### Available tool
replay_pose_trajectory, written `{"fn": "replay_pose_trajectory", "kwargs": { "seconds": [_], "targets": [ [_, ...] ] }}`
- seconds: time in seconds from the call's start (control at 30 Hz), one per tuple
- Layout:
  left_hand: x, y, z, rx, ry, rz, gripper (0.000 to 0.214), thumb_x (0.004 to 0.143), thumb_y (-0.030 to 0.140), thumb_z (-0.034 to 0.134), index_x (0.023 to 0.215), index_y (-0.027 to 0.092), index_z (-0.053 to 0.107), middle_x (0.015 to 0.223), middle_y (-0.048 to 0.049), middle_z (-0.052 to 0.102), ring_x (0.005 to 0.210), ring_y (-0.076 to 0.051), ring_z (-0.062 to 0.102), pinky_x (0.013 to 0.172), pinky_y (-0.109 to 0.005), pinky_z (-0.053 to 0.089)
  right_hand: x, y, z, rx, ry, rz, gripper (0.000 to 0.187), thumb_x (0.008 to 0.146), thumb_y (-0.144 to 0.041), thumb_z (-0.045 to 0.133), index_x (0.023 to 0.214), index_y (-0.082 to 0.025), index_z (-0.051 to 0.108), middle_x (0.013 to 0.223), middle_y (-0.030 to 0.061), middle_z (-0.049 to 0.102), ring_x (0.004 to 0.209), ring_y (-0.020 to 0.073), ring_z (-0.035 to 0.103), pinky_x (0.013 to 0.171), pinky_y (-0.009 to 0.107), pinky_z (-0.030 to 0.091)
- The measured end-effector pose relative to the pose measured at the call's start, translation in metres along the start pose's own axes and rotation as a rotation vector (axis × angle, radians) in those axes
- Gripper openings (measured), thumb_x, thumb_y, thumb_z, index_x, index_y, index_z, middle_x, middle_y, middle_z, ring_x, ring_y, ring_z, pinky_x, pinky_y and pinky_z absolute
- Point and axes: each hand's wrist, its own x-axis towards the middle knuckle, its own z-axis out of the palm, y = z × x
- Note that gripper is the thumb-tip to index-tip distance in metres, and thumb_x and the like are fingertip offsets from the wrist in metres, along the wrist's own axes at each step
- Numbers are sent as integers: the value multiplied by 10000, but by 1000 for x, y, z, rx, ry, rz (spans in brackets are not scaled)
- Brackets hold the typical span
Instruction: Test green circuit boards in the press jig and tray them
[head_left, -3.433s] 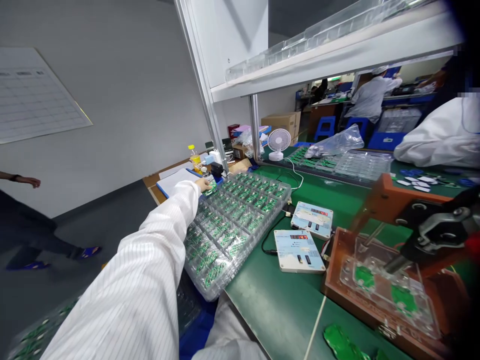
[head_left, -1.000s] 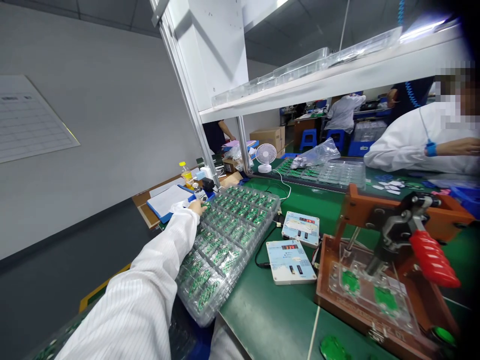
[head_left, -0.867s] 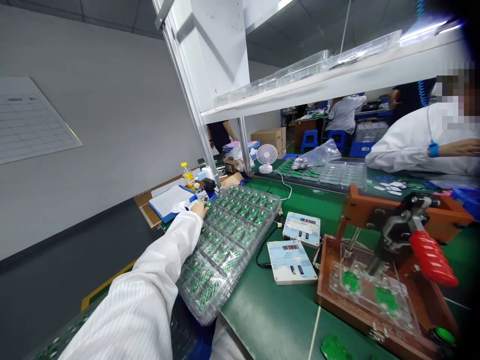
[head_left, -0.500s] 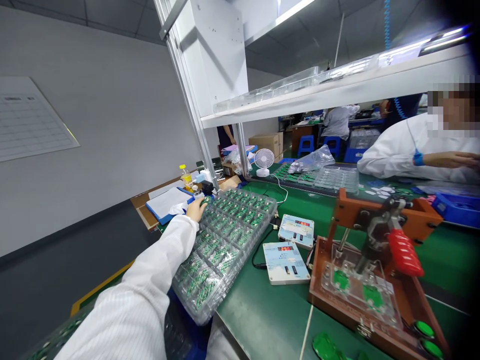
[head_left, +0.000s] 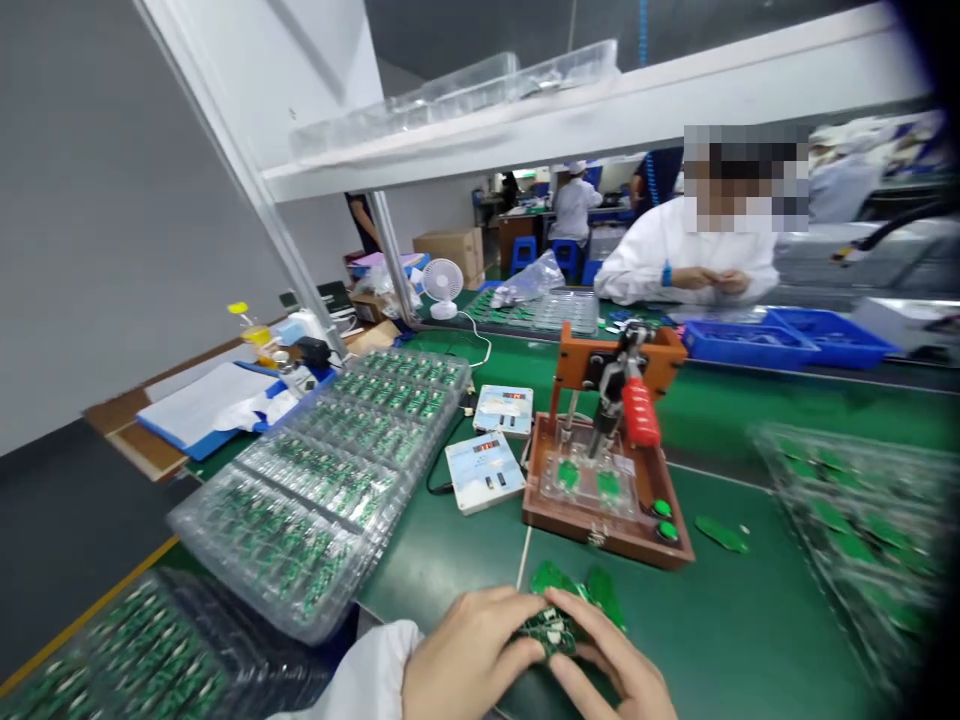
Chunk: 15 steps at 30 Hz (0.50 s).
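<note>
A small circuit board point(head_left: 551, 632) sat between the person's two hands, just in front of the test jig point(head_left: 600, 530). The left hand point(head_left: 469, 665) and the right hand point(head_left: 607, 670) came in from either side, fingers curled and pinching the board by its edges, with the hands close together and not spread. The board's green face and small parts showed between the fingers. A white striped sleeve point(head_left: 367, 675) covered the left wrist.

Two loose green boards point(head_left: 570, 585) lay just beyond the hands, touching each other and between the hands and the jig. The jig was a brown frame with a red-handled clamp point(head_left: 640, 412), and its clear plate point(head_left: 589, 482) held two green boards. Another green board point(head_left: 721, 534) lay just right of the jig.

Left of the jig stood two blue-and-white test meters point(head_left: 484, 473), with stacked clear trays of boards point(head_left: 300, 510) beyond them. A blurred tray point(head_left: 847, 530) lay to the right. Far behind the jig, a co-worker point(head_left: 675, 255) sat with hands together, near blue bins point(head_left: 750, 345).
</note>
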Motion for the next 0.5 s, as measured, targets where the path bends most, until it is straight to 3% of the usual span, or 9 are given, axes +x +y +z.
{"fn": "replay_pose_trajectory", "kwargs": {
  "seconds": [0.07,0.2,0.33,0.43,0.5],
  "targets": [
    [5,-1,9,-53,-40,16,315,962,180,615,1239,284,723,1064,-35,750,992,-225,701,902,-288,518,0,-4,-10,-40,-40,-35,281,893,-413,711,1140,-302,785,1253,95,736,1113,235,740,842,181,619],
    [7,-13,19,-110,-105,-71,582,926,248,687,1484,324,540,1267,-45,721,1155,-277,667,1011,-355,506,-9,-4,-17,-76,34,-124,123,881,-325,716,943,-283,813,1083,90,774,940,188,780,804,156,607],
    [9,-18,25,-123,-160,-127,802,821,235,797,1540,331,455,1158,-18,763,1076,-285,699,981,-376,531,-23,4,-14,-65,46,-83,111,896,-303,696,900,-262,800,1014,84,765,884,175,776,758,159,607],
    [15,-18,19,-175,-176,-78,631,823,218,803,1418,309,614,983,16,795,895,-234,745,891,-319,567,-27,7,-23,-92,113,-50,148,908,-358,696,881,-247,791,1032,94,759,899,190,776,726,167,614],
    [23,-22,12,-117,-90,-11,410,865,232,774,1269,280,725,1013,4,800,913,-232,749,901,-322,569,-25,7,-37,-194,205,-77,153,910,-386,704,887,-258,784,1042,76,761,924,187,773,771,175,617]
  ]
}}
